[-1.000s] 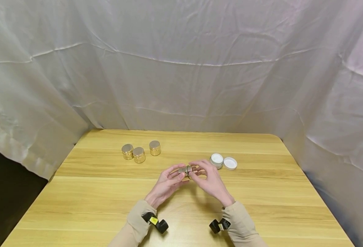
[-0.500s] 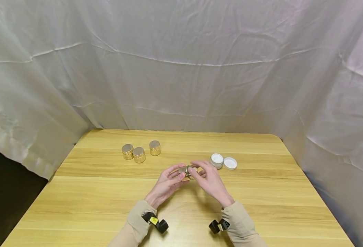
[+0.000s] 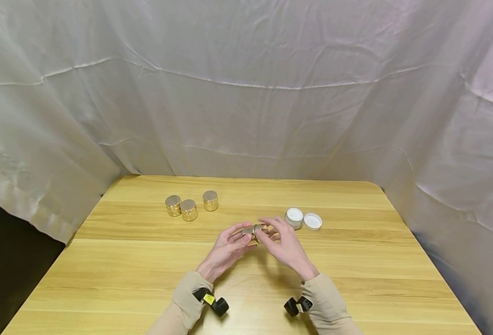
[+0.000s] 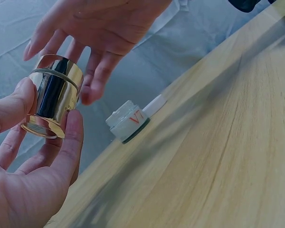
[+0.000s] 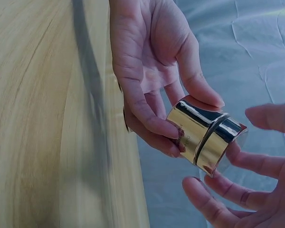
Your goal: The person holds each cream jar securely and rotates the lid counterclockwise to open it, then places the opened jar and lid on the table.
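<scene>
My left hand [image 3: 225,249] grips a shiny gold jar [image 4: 57,92] by its base, thumb on one side and fingers on the other. The jar lies tilted on its side above the table, its lidded end turned to my right hand [image 3: 286,246]. A dark seam [image 5: 210,137] runs between lid and body. In the right wrist view the right thumb [image 5: 270,116] stands apart from the lid, while the other fingers spread loosely around that end. Whether a fingertip touches it is hard to tell.
Several gold jars stand at the back left, among them one gold jar [image 3: 210,201] set slightly apart. Behind my right hand is an uncovered white jar [image 3: 294,217] marked V7, with a white lid [image 3: 313,222] beside it. Grey curtain [image 3: 246,116] surrounds the wooden table [image 3: 355,260].
My right thumb and fingers have shifted slightly about the lidded end of the gold jar. The left hand and the things on the table look unchanged.
</scene>
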`<state>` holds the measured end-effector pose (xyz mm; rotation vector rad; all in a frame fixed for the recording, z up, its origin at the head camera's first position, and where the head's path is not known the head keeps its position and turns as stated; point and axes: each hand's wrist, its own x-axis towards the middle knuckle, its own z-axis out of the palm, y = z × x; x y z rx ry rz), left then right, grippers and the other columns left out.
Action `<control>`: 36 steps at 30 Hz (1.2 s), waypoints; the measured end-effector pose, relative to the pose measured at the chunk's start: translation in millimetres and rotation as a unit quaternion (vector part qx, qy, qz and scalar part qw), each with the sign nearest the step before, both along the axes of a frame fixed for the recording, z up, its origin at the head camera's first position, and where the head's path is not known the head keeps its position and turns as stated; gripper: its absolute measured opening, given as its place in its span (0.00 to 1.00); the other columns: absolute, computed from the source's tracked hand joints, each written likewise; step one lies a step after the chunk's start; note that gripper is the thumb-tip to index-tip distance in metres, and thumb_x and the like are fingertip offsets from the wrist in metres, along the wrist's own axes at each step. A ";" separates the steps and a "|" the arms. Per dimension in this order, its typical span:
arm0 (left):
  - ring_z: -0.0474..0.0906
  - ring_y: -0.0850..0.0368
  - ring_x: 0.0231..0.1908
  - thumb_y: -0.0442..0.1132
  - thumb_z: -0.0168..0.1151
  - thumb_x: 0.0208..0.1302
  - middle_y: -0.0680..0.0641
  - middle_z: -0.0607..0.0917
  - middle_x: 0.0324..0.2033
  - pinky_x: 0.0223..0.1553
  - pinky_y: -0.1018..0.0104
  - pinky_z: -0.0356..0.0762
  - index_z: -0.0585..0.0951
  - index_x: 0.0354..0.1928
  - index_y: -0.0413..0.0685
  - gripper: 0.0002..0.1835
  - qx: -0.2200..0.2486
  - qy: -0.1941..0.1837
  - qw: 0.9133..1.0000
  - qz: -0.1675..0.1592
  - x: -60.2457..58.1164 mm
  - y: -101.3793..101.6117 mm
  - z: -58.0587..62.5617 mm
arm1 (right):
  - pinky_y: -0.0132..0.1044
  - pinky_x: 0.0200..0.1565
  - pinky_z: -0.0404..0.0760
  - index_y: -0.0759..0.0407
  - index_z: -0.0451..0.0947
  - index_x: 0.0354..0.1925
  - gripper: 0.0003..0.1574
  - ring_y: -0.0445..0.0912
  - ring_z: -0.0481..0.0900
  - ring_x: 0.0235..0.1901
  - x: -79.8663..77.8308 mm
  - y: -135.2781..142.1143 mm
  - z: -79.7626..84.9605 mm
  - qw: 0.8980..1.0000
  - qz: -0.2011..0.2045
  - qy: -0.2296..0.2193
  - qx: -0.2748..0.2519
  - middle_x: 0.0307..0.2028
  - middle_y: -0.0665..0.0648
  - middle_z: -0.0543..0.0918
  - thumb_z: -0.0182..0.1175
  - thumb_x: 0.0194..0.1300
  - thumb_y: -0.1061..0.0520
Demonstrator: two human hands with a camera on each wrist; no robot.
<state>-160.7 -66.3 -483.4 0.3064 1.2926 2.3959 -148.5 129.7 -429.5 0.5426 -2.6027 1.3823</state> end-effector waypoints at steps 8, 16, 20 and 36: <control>0.82 0.60 0.51 0.27 0.57 0.70 0.51 0.83 0.50 0.62 0.61 0.82 0.78 0.57 0.53 0.18 -0.005 -0.007 1.000 0.002 -0.7 0.2 0.0 | 0.29 0.38 0.85 0.60 0.82 0.55 0.22 0.42 0.82 0.34 -0.3 -0.5 -0.2 1.000 -0.022 -0.005 0.006 0.47 0.60 0.84 0.65 0.68 0.50; 0.83 0.59 0.52 0.28 0.59 0.69 0.51 0.83 0.51 0.64 0.58 0.81 0.73 0.64 0.44 0.22 0.002 -0.003 1.000 -0.003 -0.4 -0.8 0.1 | 0.39 0.43 0.90 0.63 0.82 0.54 0.20 0.47 0.82 0.39 0.0 1.7 0.2 0.999 0.023 0.024 -0.016 0.46 0.61 0.84 0.67 0.65 0.57; 0.83 0.59 0.52 0.28 0.59 0.69 0.51 0.83 0.51 0.63 0.60 0.82 0.74 0.62 0.47 0.21 -0.002 -0.003 1.000 -0.001 -0.5 -0.4 0.3 | 0.38 0.42 0.89 0.62 0.81 0.56 0.22 0.46 0.83 0.39 -0.8 1.8 -0.5 1.000 0.014 0.015 -0.008 0.47 0.61 0.83 0.66 0.67 0.53; 0.82 0.58 0.53 0.28 0.59 0.69 0.49 0.82 0.53 0.64 0.59 0.81 0.76 0.60 0.48 0.20 -0.001 -0.010 1.000 0.002 0.2 -0.6 0.8 | 0.31 0.40 0.87 0.62 0.82 0.55 0.20 0.45 0.83 0.36 -0.4 2.5 1.2 1.000 0.015 0.014 0.000 0.47 0.61 0.84 0.66 0.66 0.56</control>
